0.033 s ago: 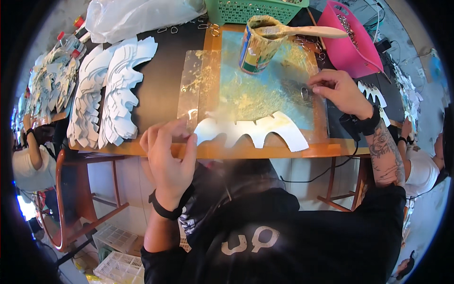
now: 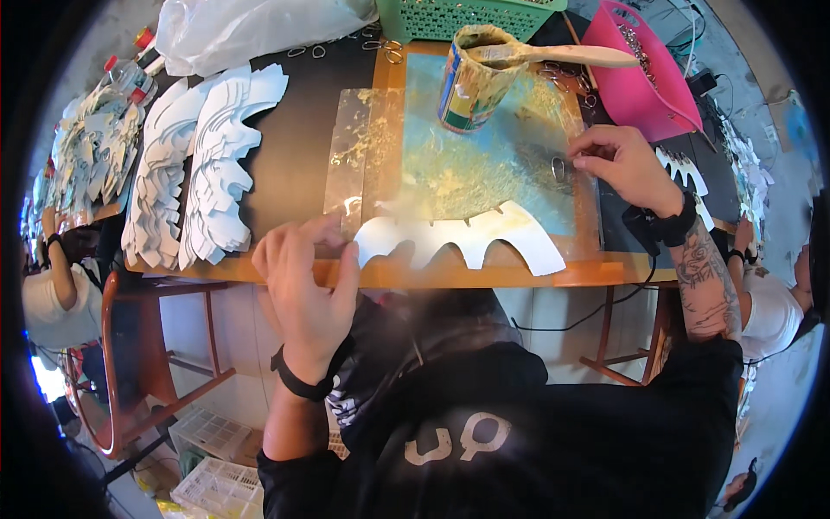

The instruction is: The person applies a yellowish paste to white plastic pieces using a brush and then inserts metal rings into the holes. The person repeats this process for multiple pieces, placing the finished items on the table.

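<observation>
A white scalloped piece [image 2: 471, 244], with arched cut-outs along its near edge and small slits along its far edge, lies at the table's front edge. At its left end my left hand [image 2: 303, 281] has curled fingers, with the thumb against the piece's tip; the index fingertip is blurred. My right hand [image 2: 618, 164] pinches a small metal ring buckle [image 2: 558, 169] above the right side of a glue-smeared blue mat [image 2: 484, 177]. Behind the mat's middle stands an open, glue-crusted can [image 2: 471, 91], a wooden-handled brush [image 2: 579, 57] resting across its top.
Two stacks of white scalloped pieces [image 2: 220, 164] lie at left, near a plastic bag [image 2: 259, 35]. A green basket [image 2: 467, 19] and a pink bin [image 2: 644, 73] of metal parts stand at the back. More scalloped pieces [image 2: 683, 173] lie beyond my right hand. Other people sit at both sides.
</observation>
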`<state>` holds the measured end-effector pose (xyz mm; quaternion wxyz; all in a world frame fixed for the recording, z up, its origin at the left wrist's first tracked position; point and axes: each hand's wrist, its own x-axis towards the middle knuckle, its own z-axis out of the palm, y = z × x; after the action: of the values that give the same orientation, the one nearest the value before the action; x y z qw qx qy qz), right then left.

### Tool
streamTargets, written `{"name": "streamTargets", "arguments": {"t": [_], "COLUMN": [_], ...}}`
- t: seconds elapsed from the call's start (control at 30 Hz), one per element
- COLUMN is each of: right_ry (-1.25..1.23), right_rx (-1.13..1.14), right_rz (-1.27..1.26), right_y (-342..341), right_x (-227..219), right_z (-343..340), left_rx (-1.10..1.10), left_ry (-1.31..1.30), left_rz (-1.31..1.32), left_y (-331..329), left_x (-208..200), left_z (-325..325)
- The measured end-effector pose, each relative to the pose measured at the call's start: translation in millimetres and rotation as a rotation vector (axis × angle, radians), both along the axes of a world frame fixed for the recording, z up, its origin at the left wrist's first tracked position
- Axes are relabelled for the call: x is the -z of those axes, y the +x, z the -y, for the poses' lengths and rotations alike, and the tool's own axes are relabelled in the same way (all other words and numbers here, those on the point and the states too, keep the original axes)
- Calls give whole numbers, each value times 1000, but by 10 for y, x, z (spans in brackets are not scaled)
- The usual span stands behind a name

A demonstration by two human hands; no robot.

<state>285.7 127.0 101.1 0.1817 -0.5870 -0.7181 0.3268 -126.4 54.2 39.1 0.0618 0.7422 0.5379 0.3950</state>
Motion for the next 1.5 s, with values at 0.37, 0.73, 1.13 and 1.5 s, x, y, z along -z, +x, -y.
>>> {"name": "streamTargets", "arguments": {"t": [0.37, 0.73, 1.13, 1.5], "right_ry": [143, 271, 512, 491], "right_rx": [-269, -409, -622, -638], "right_rz": [-96, 151, 650, 724], "right_y": [-808, -907, -665, -742], "right_x": [-189, 81, 60, 69], "right_z": [153, 39, 544, 622], "left_rx": [541, 610, 641, 637], "left_ry": [25, -35, -93, -81], "left_rz": [-314, -392, -405, -425], "left_y": [1069, 1323, 1294, 1295], "left_x": [118, 320, 297, 355], "left_z": [605, 650, 688, 725]}}
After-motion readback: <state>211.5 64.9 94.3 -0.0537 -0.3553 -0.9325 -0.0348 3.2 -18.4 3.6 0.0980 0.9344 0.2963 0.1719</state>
